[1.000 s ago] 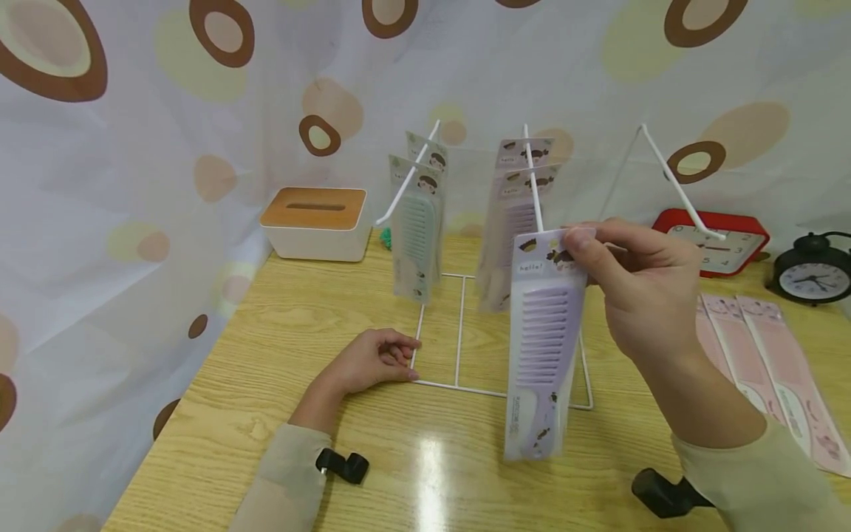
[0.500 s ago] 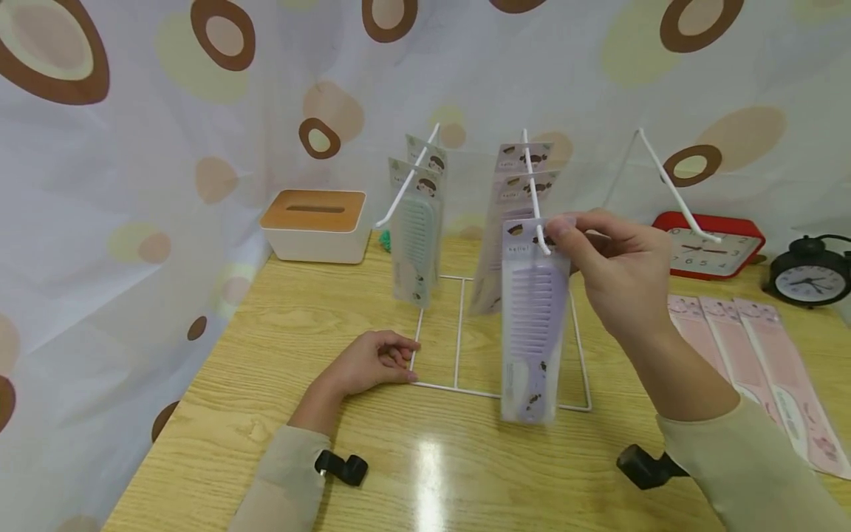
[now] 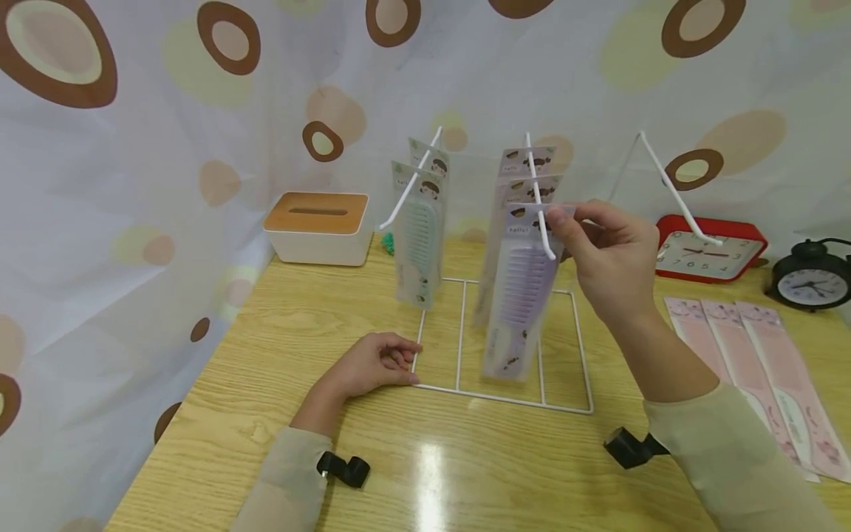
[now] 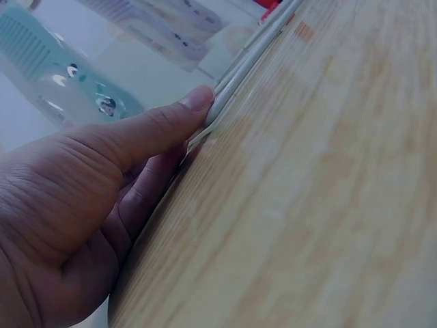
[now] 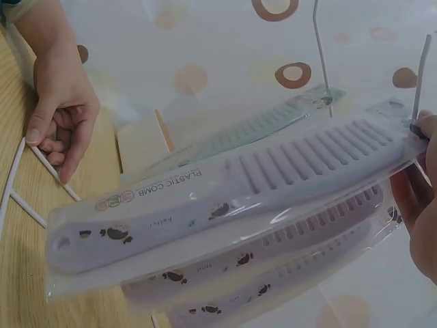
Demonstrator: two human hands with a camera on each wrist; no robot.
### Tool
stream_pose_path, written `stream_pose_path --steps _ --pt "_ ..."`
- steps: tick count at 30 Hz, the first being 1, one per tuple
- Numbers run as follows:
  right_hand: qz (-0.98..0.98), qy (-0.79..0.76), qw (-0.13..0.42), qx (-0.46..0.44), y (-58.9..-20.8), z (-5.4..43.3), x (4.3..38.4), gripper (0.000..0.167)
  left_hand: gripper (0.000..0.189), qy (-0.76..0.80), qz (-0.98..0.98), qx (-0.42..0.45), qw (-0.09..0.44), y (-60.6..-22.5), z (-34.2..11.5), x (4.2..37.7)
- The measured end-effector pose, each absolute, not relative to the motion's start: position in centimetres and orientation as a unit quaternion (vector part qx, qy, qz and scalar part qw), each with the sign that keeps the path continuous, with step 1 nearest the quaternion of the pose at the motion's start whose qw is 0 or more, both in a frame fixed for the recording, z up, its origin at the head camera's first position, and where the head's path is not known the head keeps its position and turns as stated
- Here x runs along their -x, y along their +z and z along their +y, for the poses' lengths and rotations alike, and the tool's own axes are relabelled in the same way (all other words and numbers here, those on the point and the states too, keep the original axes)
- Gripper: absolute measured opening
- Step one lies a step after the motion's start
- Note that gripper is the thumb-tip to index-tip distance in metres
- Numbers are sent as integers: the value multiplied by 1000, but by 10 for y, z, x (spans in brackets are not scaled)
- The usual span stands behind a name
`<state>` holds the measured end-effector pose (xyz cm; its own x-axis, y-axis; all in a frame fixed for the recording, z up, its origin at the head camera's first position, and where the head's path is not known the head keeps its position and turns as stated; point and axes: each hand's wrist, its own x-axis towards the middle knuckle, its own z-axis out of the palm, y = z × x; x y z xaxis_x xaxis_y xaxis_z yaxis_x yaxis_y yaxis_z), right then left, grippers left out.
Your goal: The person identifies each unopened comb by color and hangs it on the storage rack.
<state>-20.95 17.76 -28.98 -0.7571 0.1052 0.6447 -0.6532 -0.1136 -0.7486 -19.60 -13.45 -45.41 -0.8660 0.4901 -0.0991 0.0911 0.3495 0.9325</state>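
Note:
In the head view, my right hand (image 3: 613, 258) pinches the top right edge of a packaged purple comb (image 3: 521, 295). The package's header is on the middle hook (image 3: 544, 233) of a white wire rack (image 3: 500, 400), just behind the hook's bent tip, and its lower end swings left. Farther back on that hook hang two more packaged purple combs (image 3: 510, 167). Two packaged green combs (image 3: 419, 240) hang from the left hook. My left hand (image 3: 374, 362) holds the rack's front left base corner between thumb and fingers; the left wrist view shows the thumb (image 4: 160, 126) on the wire.
The right hook (image 3: 678, 188) carries nothing. Several pink packages (image 3: 787, 384) lie at the table's right. A red clock (image 3: 711, 251) and a black alarm clock (image 3: 810, 277) stand behind them. A tissue box (image 3: 318, 229) stands at the back left.
My right hand has carried the purple comb package left and away from me, onto the middle hook and past its tip. The left hand has stayed on the rack's corner.

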Motion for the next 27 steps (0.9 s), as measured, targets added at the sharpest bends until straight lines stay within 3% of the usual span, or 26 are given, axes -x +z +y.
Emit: stream_pose_path --steps 3,13,18,27 --pt "-618 700 263 -241 -294 182 208 4 48 540 800 -182 187 -454 -135 196" --pt "-615 694 194 -319 -317 215 211 26 48 534 806 -185 177 -455 -134 196" --pt "-683 653 162 -284 -330 240 211 32 48 535 804 -187 179 -455 -135 195" --pt "-841 510 109 -143 -361 299 218 36 48 530 807 -189 177 -457 -136 196"
